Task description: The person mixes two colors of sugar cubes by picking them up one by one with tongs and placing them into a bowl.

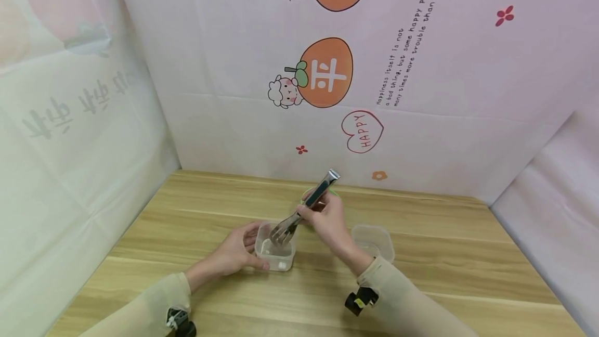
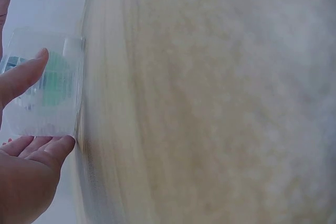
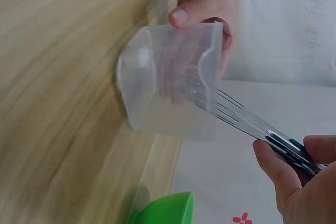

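A small clear plastic box (image 1: 275,263) stands on the table, its open top facing up. My left hand (image 1: 236,249) holds it from the left, thumb at the near side and fingers at the far side. Metal tongs (image 1: 317,194) with dark grip panels are gripped by my right hand (image 1: 328,221) between thumb and fingers. Their slotted ends slant down into the box, as the right wrist view shows too. A small white spot (image 3: 143,57) shows low in the box; what it is I cannot tell.
Behind my right hand is a green bowl (image 3: 167,209), mostly hidden in the head view. Another clear plastic container (image 1: 378,238) sits to the right, partly covered by my right wrist. A printed cloth (image 1: 243,134) hangs along the table's back edge.
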The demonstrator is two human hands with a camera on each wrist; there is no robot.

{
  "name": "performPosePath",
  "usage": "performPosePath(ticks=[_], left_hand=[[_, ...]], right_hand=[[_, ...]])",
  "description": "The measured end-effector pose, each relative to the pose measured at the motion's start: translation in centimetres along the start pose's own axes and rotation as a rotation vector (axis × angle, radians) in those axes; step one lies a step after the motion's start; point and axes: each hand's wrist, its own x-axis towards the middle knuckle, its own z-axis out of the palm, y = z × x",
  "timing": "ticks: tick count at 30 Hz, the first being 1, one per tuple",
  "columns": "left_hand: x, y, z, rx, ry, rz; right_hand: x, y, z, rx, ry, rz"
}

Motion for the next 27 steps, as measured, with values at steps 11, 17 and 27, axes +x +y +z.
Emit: performPosePath(ticks=[11, 17, 27], left_hand=[[0.0, 0.1, 0.0, -0.007, 0.008, -0.008], [0.0, 0.2, 0.1, -0.005, 0.013, -0.005], [0.0, 0.1, 0.1, -0.013, 0.012, -0.007]], right_hand=[[1.7, -1.6, -3.3, 0.164, 0.113, 0.142], [2.5, -1.9, -5.4, 0.154, 0.149, 0.169], [3.8, -1.4, -8.0, 0.159, 0.232, 0.197]])
